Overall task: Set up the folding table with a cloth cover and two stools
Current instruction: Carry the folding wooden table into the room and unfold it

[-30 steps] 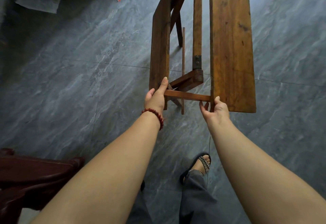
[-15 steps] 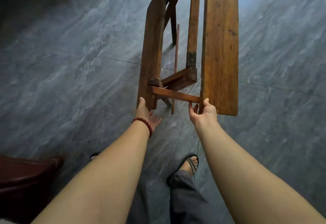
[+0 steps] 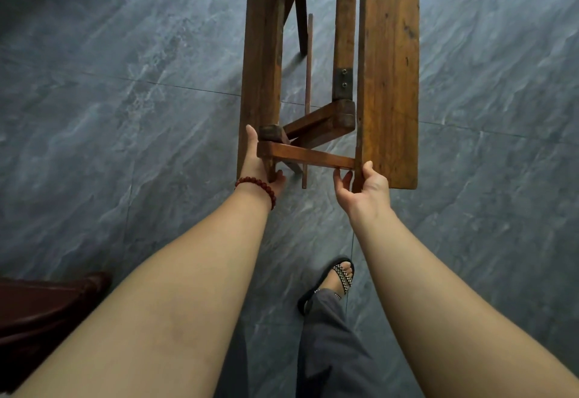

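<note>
A wooden folding table [image 3: 344,37] stood folded up on a grey stone-patterned tile floor [image 3: 125,115], seen from above, directly in front of the person. Its two leaves hung down on either side of the narrow frame: the left leaf [image 3: 263,68] and the wider-looking right leaf [image 3: 390,84], both edge-on to the camera. Between them, a thin crossbar [image 3: 310,157] ran from leaf to leaf at the near end, with thicker frame pieces angling off behind it. A metal bracket [image 3: 343,79] with two screws sat on the frame's long rail, and a slim wooden rod [image 3: 308,84] hung in the gap.

The left hand [image 3: 260,168] held the near end of the left leaf, thumb laid up the outer face and fingers curled under the edge; its grip was closed on the wood. A red bead bracelet [image 3: 260,186] circled that wrist. The right hand [image 3: 366,184] pinched the near corner of the right leaf, thumb on one side and fingers on the other.

Below the arms, a foot in a black checked sandal [image 3: 336,278] and a grey trouser leg [image 3: 332,350] were on the floor. At the lower left edge sat dark reddish wooden furniture [image 3: 37,306], possibly a chair or bench; too little showed to tell.
</note>
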{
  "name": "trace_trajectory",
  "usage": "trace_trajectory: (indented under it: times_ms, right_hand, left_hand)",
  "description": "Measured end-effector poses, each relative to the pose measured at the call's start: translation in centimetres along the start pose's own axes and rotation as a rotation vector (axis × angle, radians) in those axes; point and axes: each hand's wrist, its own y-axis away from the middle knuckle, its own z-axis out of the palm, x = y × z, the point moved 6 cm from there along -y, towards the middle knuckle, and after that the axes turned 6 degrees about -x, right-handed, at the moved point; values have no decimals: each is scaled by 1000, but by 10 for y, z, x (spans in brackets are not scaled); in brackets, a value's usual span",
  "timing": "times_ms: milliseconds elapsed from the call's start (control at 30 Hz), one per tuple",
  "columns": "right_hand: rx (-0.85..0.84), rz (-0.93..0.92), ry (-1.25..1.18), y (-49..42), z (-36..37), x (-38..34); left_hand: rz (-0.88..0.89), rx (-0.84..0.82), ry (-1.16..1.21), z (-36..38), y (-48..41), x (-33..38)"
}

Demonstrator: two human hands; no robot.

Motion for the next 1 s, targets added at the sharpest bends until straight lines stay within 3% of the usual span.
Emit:
trace_trajectory:
  times_ms: [200, 467, 1000]
  right_hand:
    - [25, -20, 41, 2, 0, 1]
    - [57, -35, 19, 4, 1, 1]
    - [48, -24, -5, 6, 7, 9]
  left_hand:
    - [31, -25, -40, -6, -10, 8]
    - [-19, 250, 105, -24, 7, 20]
    - [112, 251, 345, -28, 35, 42]
